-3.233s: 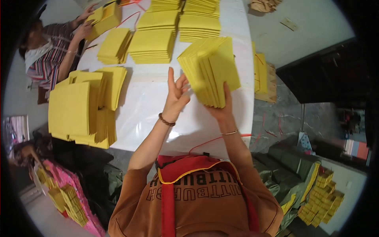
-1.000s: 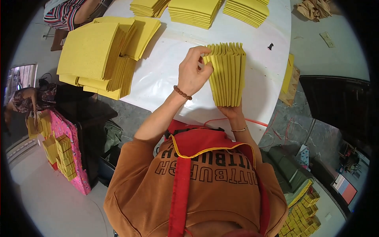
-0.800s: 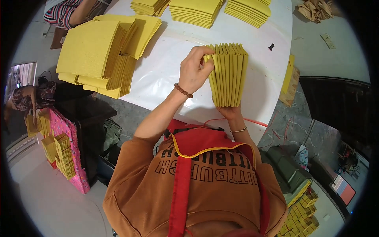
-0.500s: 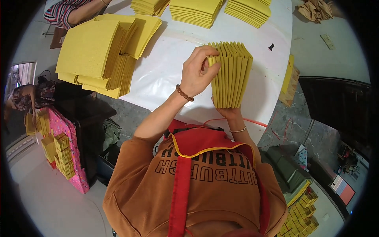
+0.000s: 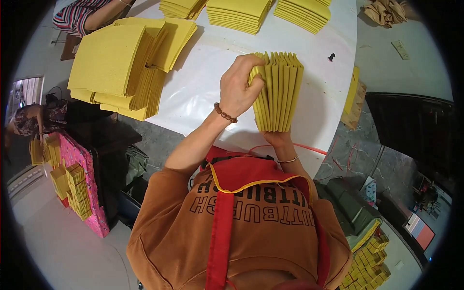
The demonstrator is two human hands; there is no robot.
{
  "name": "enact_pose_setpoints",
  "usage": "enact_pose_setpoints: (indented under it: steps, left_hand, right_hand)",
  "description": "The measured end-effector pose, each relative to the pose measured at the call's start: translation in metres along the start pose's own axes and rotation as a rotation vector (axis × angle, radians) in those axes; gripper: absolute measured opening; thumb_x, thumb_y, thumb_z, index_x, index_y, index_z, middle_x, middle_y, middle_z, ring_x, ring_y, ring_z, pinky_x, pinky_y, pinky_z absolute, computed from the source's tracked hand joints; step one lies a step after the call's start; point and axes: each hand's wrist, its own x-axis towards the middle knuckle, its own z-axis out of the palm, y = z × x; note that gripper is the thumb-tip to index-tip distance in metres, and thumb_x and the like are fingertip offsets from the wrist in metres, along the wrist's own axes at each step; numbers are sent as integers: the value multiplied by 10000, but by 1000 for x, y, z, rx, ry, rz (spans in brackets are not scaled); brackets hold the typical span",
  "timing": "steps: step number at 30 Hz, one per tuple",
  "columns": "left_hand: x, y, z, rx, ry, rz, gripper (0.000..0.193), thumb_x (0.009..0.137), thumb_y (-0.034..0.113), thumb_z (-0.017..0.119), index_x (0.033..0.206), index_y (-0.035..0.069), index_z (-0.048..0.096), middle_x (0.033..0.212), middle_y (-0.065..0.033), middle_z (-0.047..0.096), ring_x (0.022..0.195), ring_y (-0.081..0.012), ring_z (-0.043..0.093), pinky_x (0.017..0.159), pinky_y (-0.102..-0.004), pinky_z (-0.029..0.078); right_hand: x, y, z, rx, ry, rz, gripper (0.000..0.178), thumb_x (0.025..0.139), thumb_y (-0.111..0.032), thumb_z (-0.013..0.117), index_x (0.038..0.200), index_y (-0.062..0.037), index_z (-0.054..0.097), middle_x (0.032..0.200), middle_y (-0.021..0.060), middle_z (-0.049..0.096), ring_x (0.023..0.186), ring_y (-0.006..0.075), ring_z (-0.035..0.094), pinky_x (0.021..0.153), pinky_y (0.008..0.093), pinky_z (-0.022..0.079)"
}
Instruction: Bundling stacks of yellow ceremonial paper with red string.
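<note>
Soft indoor light leaves gentle shadows and faint glare on the white tabletop (image 5: 195, 92); fisheye distortion bends the blackened edges.

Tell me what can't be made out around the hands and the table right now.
All in the head view:
- Right hand: most fingers, hidden by the yellow bundle.
- Left hand: the curled fingers, hidden by the hand itself.
- Co-worker's arm: its hand, cut off by the top edge.
- Far yellow stack: its back, cut off by the top edge.
- Black scrap: too small to identify.
</note>
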Motion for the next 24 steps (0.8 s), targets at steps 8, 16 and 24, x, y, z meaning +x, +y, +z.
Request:
enact_pose_setpoints:
  steps: [8, 16, 24]
  left_hand:
    - [-1, 2, 4, 154, 71, 146, 261, 676, 111, 633, 918, 51, 557, 914, -109, 581, 763, -281, 578, 619, -354, 470]
    - [3, 16, 2, 479, 87, 237, 356, 667, 130, 682, 988, 74, 538, 928, -70, 580, 865, -241, 544, 753, -346, 385]
    - [6, 15, -2, 366, -43, 163, 278, 672, 153, 679, 931, 89, 601, 887, -37, 605, 857, -234, 535, 755, -342, 356]
  right_hand:
    - [0, 1, 9, -42, 13, 6, 428, 874, -381, 490, 1185, -90, 528, 1179, 76, 566, 1042, 232, 569, 876, 401, 480]
    - [-1, -1, -2, -72, -105, 14, 497, 903, -431, 415, 1263, -91, 459, 1264, 67, 503, 1130, 211, 509, 947, 363, 433]
    - [-2, -4, -6, -125, -104, -2, 520, 920, -452, 365, 1305, -104, 407, 1307, 66, 458, 1162, 207, 478, 968, 367, 404]
